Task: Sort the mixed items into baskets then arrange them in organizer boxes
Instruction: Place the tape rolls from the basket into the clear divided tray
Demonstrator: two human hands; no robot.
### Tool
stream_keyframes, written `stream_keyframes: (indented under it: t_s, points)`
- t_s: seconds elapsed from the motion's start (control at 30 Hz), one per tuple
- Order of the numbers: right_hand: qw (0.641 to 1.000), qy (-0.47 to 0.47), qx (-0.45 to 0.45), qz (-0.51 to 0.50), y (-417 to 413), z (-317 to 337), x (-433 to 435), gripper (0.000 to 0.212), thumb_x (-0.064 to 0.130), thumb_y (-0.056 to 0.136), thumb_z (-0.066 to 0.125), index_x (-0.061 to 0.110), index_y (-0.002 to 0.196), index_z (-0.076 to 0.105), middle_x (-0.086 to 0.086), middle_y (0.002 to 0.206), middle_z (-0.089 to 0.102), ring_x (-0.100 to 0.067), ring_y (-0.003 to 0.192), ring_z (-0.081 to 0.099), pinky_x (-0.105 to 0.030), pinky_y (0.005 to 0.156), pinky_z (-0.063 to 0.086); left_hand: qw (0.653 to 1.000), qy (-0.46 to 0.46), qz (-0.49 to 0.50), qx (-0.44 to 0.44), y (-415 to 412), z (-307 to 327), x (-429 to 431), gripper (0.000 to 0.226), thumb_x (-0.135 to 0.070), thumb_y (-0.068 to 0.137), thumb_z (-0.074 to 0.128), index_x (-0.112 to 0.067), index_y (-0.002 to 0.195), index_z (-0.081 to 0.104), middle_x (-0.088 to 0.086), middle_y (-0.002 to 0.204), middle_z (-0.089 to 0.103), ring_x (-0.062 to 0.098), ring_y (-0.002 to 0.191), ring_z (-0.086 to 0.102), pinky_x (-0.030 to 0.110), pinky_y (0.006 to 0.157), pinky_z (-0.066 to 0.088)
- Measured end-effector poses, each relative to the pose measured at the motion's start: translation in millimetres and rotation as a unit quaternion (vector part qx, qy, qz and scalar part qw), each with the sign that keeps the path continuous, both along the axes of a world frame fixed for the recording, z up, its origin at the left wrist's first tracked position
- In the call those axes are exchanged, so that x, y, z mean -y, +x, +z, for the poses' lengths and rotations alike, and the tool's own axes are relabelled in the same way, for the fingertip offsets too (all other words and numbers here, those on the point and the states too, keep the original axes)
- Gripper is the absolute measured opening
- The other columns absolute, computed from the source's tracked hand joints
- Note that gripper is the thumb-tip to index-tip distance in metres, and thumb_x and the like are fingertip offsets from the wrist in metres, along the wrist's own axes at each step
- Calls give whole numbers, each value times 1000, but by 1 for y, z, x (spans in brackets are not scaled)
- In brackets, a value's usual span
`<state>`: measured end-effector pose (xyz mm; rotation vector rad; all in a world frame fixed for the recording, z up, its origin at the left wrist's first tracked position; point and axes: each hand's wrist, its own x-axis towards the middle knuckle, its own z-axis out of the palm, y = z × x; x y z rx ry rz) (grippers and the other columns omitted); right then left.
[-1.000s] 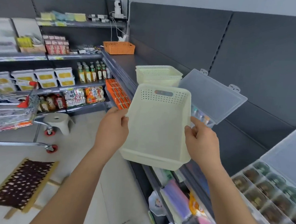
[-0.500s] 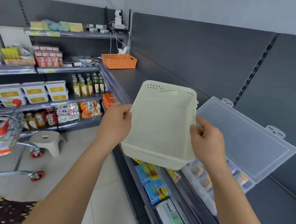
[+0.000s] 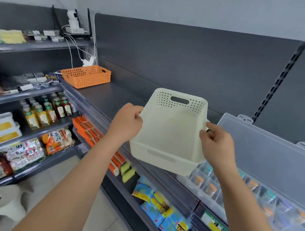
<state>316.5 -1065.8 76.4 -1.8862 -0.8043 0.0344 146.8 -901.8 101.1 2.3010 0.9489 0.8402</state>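
Note:
I hold an empty cream plastic basket in the air above the front of the dark shelf top. My left hand grips its left rim and my right hand grips its right rim. The basket tilts so that its perforated far wall with a handle slot faces me. An orange basket stands at the far end of the shelf top. To the right lies a clear organizer box with its lid raised; its compartments hold small items.
Lower shelves under the shelf top carry orange boxes, blue snack packs and other goods. Shelves at the left hold bottles and packets. A white stool stands on the floor at bottom left. A camera sits on the top shelf.
The basket has moved left along the shelf, past the organizer box, with both hands keeping their grip. My view swung left and up; the second cream basket and the cart have left the view.

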Motion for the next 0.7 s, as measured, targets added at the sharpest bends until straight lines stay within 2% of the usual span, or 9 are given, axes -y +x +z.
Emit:
stream_keyframes:
  t_s: [0.1,0.2,0.3,0.43,0.53,0.63,0.7]
  points:
    - [999,5,0,-32,7,5,-19,24,10,86,48,13,101,66,7,43,29,-18,52,29,-28,55,32,999,-20,-29,0,21,-1,-32,25,5,83,40,-16,79,53,6,81,37,31,87,49,32,66,33]
    - [998,21,1,-56,20,9,-41,23,8,84,49,23,89,65,6,45,29,-16,50,27,-26,52,30,998,-29,-54,0,45,-3,-63,26,5,82,39,-18,78,50,7,81,38,28,85,46,31,64,32]
    - [996,28,-15,-82,37,8,-58,20,7,81,49,13,91,66,0,50,32,-18,54,30,-28,56,31,996,-48,-81,-4,69,-5,-86,28,7,79,35,-4,77,60,8,73,32,20,68,32,30,62,26]
    - [993,18,-21,-113,49,-1,-75,26,8,81,48,13,97,67,-6,54,38,-19,57,34,-29,57,34,991,-67,-113,-13,94,-10,-110,29,9,76,33,0,76,61,8,69,25,16,63,22,28,62,19]
    - [990,9,-37,-137,55,-6,-85,30,8,81,48,15,103,67,-7,57,37,-19,57,33,-29,56,34,987,-79,-134,-29,110,-16,-128,30,9,76,34,-8,73,59,7,75,31,16,66,27,29,63,21]
    - [985,9,-46,-166,55,-14,-94,29,7,80,48,3,103,64,-8,57,33,-21,58,29,-30,57,33,981,-86,-171,-38,123,-26,-145,33,8,77,36,-23,77,48,6,79,33,18,69,28,28,62,23]
    - [980,3,-42,-196,51,-18,-101,37,6,81,49,13,113,66,-2,50,34,-19,54,33,-29,57,37,977,-84,-193,-38,130,-32,-156,32,7,79,37,-25,81,42,6,79,33,17,70,28,29,63,24]
